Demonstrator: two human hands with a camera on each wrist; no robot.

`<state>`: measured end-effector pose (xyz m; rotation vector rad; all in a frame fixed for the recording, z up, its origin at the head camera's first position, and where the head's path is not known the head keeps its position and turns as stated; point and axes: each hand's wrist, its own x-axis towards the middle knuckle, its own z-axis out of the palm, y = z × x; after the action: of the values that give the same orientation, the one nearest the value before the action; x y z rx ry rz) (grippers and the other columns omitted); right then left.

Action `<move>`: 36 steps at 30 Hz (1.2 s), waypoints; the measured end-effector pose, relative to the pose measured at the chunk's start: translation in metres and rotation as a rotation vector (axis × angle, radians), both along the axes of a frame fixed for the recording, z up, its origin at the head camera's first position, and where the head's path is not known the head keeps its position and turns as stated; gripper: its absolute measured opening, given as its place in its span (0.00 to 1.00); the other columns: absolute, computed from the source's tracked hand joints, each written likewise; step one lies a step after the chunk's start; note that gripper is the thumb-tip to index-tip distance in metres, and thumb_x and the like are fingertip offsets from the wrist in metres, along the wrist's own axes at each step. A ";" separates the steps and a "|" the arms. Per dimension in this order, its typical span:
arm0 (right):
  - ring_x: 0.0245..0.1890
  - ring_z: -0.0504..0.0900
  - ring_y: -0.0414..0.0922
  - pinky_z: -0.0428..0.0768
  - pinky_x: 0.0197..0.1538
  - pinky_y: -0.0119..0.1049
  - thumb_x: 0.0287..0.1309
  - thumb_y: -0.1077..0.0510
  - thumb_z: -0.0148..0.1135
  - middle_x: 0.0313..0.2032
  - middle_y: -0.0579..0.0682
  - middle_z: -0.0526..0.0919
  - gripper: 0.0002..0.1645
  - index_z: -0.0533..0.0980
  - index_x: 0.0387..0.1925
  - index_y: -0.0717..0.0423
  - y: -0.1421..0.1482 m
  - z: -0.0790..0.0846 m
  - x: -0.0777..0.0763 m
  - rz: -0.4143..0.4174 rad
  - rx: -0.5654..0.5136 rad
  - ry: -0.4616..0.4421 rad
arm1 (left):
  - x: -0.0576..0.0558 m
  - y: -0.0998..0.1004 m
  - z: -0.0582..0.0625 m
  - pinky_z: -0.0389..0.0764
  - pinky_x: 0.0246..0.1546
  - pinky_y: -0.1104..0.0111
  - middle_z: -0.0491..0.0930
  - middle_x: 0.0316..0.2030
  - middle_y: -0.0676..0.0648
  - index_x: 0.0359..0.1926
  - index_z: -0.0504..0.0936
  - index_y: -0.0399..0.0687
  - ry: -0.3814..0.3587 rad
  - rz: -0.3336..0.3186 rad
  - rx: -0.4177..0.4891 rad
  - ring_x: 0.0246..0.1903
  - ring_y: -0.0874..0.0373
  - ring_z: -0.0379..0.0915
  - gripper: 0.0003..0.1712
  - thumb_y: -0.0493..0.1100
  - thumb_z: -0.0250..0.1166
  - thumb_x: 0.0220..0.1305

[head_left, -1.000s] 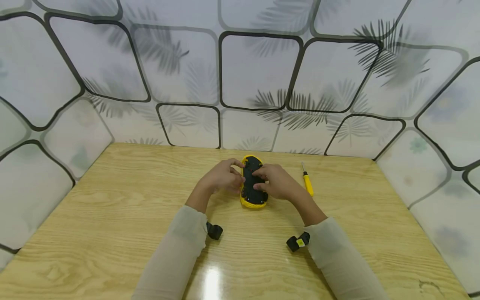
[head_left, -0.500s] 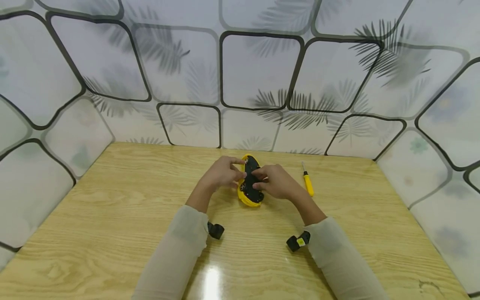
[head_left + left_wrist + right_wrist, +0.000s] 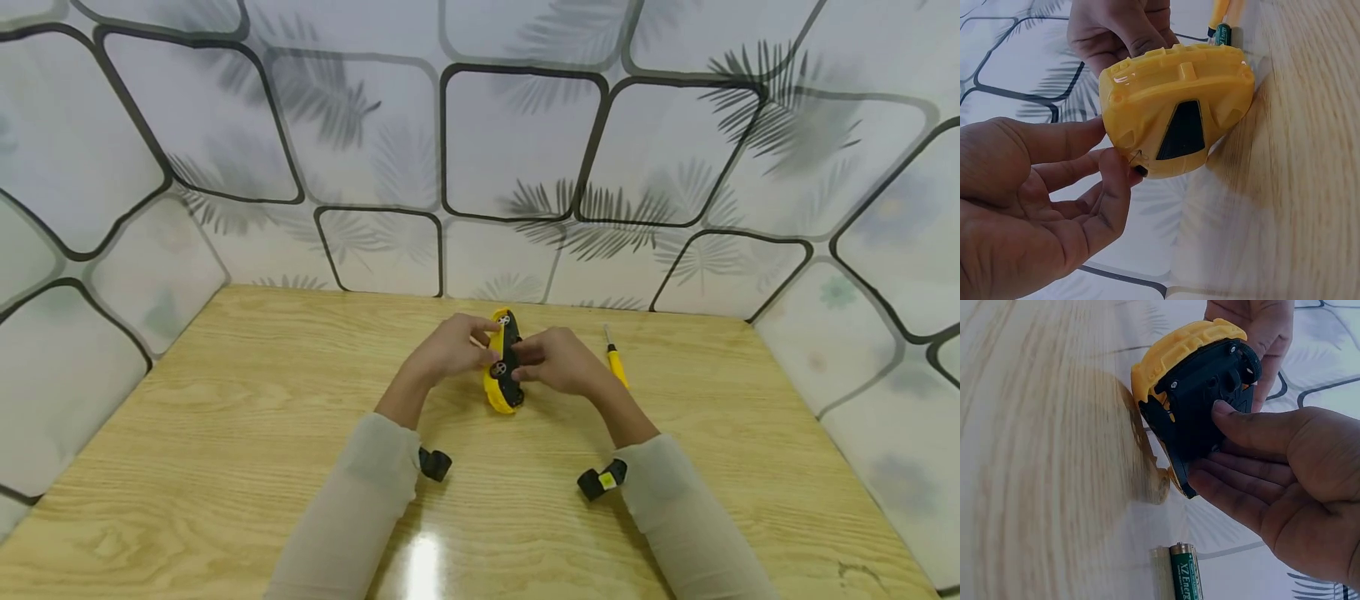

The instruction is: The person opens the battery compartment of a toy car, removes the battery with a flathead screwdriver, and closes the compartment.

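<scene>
In the head view a yellow toy car point(image 3: 494, 392) with a black underside point(image 3: 510, 377) stands tilted on its side between both hands, its wheels showing. My left hand point(image 3: 448, 348) grips its yellow body; in the left wrist view the thumb and fingertips meet the car's edge near the dark window. From the other side my right hand point(image 3: 564, 363) holds the underside, the thumb laid on the black base point(image 3: 1200, 425) and the other fingers at its edge. A green battery point(image 3: 1185, 573) lies on the table close to the right hand, out of sight in the head view.
A yellow-handled screwdriver point(image 3: 616, 365) lies right of the right hand, its tip towards the patterned wall point(image 3: 517, 142). The wooden table point(image 3: 300, 417) meets that wall just behind the car. A camera is strapped to each wrist.
The car has rolled from underside up onto its side, so its yellow flank and wheels now face left. Both hands have stayed on it, shifting slightly to the right.
</scene>
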<state>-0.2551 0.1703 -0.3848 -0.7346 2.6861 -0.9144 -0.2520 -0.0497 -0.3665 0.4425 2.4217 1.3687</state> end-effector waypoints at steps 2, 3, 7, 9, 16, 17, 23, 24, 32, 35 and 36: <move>0.50 0.87 0.50 0.87 0.51 0.45 0.64 0.55 0.72 0.50 0.57 0.88 0.26 0.80 0.59 0.65 0.003 0.000 -0.001 0.012 -0.006 0.009 | 0.001 0.001 0.000 0.85 0.47 0.62 0.78 0.57 0.36 0.70 0.75 0.43 0.009 -0.020 -0.009 0.49 0.48 0.80 0.29 0.36 0.67 0.69; 0.49 0.88 0.50 0.87 0.51 0.45 0.63 0.56 0.72 0.49 0.56 0.88 0.25 0.81 0.58 0.64 0.005 0.000 -0.001 0.021 -0.012 0.014 | 0.002 0.002 0.001 0.85 0.47 0.62 0.77 0.58 0.37 0.70 0.75 0.43 0.008 -0.029 -0.008 0.49 0.48 0.80 0.29 0.36 0.67 0.69; 0.46 0.88 0.48 0.88 0.48 0.45 0.63 0.58 0.73 0.46 0.54 0.89 0.19 0.84 0.54 0.60 0.011 0.000 -0.002 0.058 -0.045 0.029 | 0.004 0.005 0.002 0.86 0.48 0.60 0.76 0.58 0.38 0.70 0.74 0.42 -0.003 -0.049 0.010 0.46 0.50 0.83 0.29 0.35 0.67 0.70; 0.44 0.88 0.47 0.88 0.47 0.44 0.62 0.58 0.73 0.45 0.52 0.90 0.16 0.86 0.51 0.58 0.013 0.001 -0.003 0.068 -0.055 0.028 | 0.005 0.006 0.002 0.86 0.49 0.57 0.75 0.58 0.37 0.70 0.74 0.40 -0.011 -0.057 0.022 0.43 0.52 0.84 0.28 0.34 0.66 0.70; 0.42 0.88 0.45 0.88 0.46 0.43 0.62 0.59 0.73 0.42 0.49 0.90 0.12 0.87 0.47 0.56 0.020 0.005 -0.005 0.105 -0.027 0.020 | 0.006 0.014 0.000 0.82 0.37 0.69 0.78 0.60 0.42 0.64 0.80 0.39 0.092 -0.091 -0.039 0.38 0.57 0.81 0.23 0.36 0.67 0.70; 0.43 0.88 0.46 0.88 0.47 0.44 0.62 0.59 0.73 0.43 0.49 0.90 0.13 0.87 0.48 0.56 0.021 0.005 -0.005 0.108 -0.028 0.013 | 0.006 0.015 0.000 0.81 0.37 0.69 0.78 0.60 0.42 0.63 0.81 0.39 0.108 -0.091 -0.049 0.38 0.57 0.80 0.22 0.37 0.68 0.70; 0.46 0.88 0.48 0.87 0.49 0.45 0.64 0.59 0.71 0.46 0.52 0.89 0.16 0.85 0.52 0.60 0.026 0.009 -0.005 0.128 -0.036 -0.035 | 0.007 0.018 -0.001 0.82 0.38 0.70 0.75 0.60 0.41 0.62 0.82 0.39 0.126 -0.081 -0.062 0.39 0.57 0.81 0.21 0.38 0.68 0.70; 0.47 0.88 0.49 0.87 0.50 0.46 0.65 0.59 0.70 0.47 0.53 0.89 0.17 0.85 0.53 0.60 0.027 0.009 -0.006 0.129 -0.035 -0.038 | 0.007 0.018 -0.001 0.83 0.38 0.69 0.74 0.61 0.40 0.62 0.82 0.39 0.122 -0.078 -0.059 0.39 0.57 0.82 0.22 0.38 0.68 0.70; 0.46 0.88 0.52 0.87 0.49 0.47 0.69 0.54 0.67 0.51 0.59 0.87 0.25 0.79 0.59 0.67 0.031 0.016 -0.004 0.066 -0.042 -0.054 | 0.006 0.023 0.000 0.82 0.37 0.71 0.77 0.58 0.41 0.61 0.83 0.39 0.182 -0.086 -0.132 0.37 0.58 0.81 0.21 0.40 0.70 0.69; 0.44 0.88 0.54 0.88 0.47 0.45 0.70 0.54 0.66 0.52 0.60 0.86 0.27 0.77 0.62 0.69 0.032 0.017 -0.004 0.053 -0.064 -0.081 | 0.006 0.024 0.001 0.82 0.37 0.71 0.77 0.58 0.39 0.61 0.82 0.37 0.197 -0.089 -0.151 0.38 0.58 0.79 0.22 0.39 0.69 0.69; 0.43 0.88 0.55 0.88 0.46 0.45 0.70 0.54 0.65 0.52 0.61 0.86 0.27 0.76 0.62 0.69 0.032 0.017 -0.004 0.053 -0.072 -0.091 | 0.006 0.024 0.001 0.83 0.37 0.72 0.76 0.59 0.39 0.62 0.81 0.37 0.193 -0.089 -0.151 0.38 0.58 0.80 0.23 0.39 0.69 0.69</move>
<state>-0.2592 0.2021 -0.3679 -0.7559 2.5551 -1.0105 -0.2457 -0.0259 -0.3652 0.6618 2.6008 1.1439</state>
